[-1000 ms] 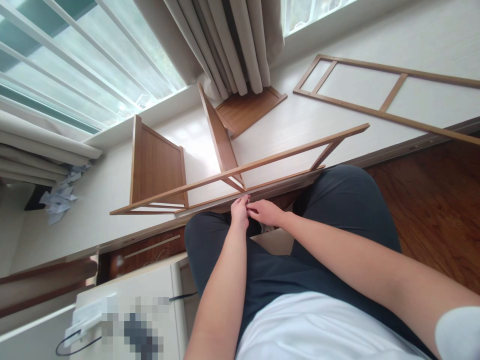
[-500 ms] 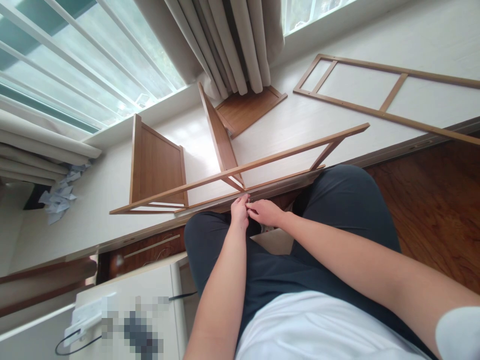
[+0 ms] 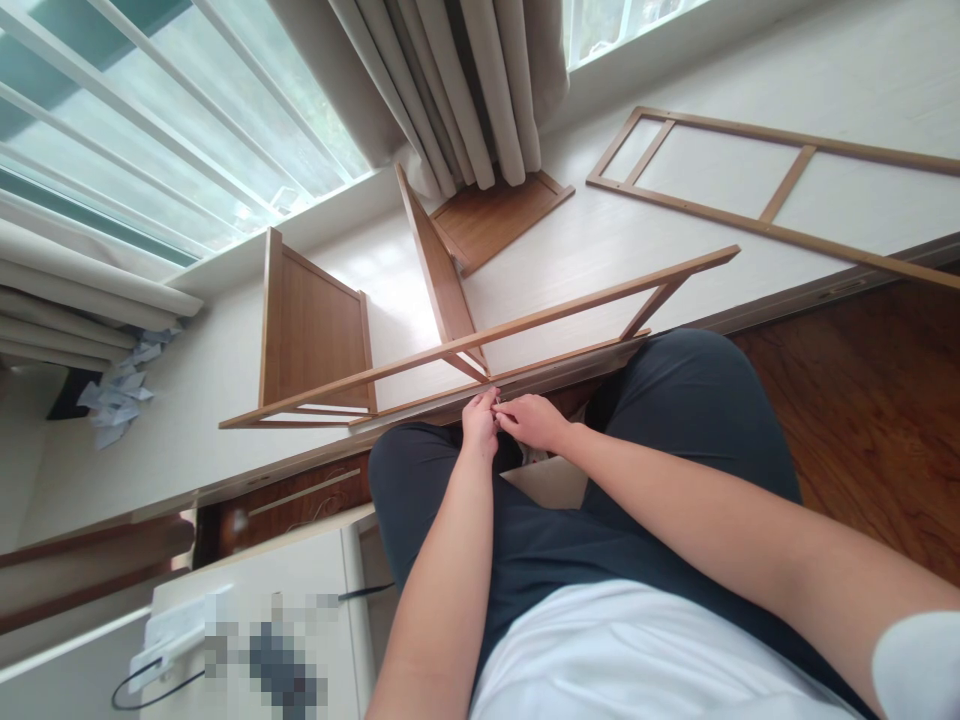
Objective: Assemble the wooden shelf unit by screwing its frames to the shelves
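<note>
My left hand (image 3: pixel 480 420) and my right hand (image 3: pixel 534 420) meet in front of my lap, fingers closed around something small that I cannot make out. A tiny light-coloured bit shows between the fingertips. Just beyond them a wooden side frame (image 3: pixel 525 325) stands on its long edge near the rim of the white ledge. Two brown wooden panels join it: a left panel (image 3: pixel 319 325) and a middle panel (image 3: pixel 435 270), both upright and reaching back toward the window. The fingertips are close below the joint of the middle panel; whether they touch the frame I cannot tell.
A loose wooden panel (image 3: pixel 502 220) lies under the curtain (image 3: pixel 465 90). At the right, a second ladder-like frame (image 3: pixel 787 185) lies flat on the white ledge (image 3: pixel 555 270). Crumpled papers (image 3: pixel 116 400) lie far left. A white cabinet (image 3: pixel 337 590) with a power strip (image 3: pixel 176 625) stands at lower left.
My right hand has shifted very slightly at the fingertips. The wooden frames and panels stay where they were.
</note>
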{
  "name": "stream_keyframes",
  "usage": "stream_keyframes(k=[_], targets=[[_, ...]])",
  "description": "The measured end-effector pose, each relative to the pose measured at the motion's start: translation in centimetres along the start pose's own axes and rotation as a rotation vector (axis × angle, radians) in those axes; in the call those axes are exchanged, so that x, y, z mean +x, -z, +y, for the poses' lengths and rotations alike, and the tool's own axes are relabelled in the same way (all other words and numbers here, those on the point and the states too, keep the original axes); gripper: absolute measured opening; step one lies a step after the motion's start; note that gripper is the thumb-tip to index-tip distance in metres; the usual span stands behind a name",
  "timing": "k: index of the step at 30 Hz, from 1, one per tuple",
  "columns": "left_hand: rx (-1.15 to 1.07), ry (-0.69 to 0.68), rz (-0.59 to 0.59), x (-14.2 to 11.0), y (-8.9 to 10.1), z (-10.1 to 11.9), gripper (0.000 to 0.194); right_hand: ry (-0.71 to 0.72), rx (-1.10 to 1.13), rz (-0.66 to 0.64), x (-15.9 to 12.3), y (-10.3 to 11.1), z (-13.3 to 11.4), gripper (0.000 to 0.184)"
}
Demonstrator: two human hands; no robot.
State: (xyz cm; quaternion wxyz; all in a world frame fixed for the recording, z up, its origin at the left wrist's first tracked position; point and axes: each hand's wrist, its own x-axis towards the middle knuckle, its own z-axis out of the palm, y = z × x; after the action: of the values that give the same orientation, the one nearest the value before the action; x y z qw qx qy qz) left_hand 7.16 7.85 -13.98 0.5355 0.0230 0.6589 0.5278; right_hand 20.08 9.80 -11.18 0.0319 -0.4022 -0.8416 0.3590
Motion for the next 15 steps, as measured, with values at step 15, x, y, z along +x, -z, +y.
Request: stream_keyframes(k=[15], targets=[[0.031, 0.025, -0.008, -0.61, -0.12, 0.39, 0.037, -0.056, -0.007, 0.076, -0.18, 0.28, -0.05, 0.034]])
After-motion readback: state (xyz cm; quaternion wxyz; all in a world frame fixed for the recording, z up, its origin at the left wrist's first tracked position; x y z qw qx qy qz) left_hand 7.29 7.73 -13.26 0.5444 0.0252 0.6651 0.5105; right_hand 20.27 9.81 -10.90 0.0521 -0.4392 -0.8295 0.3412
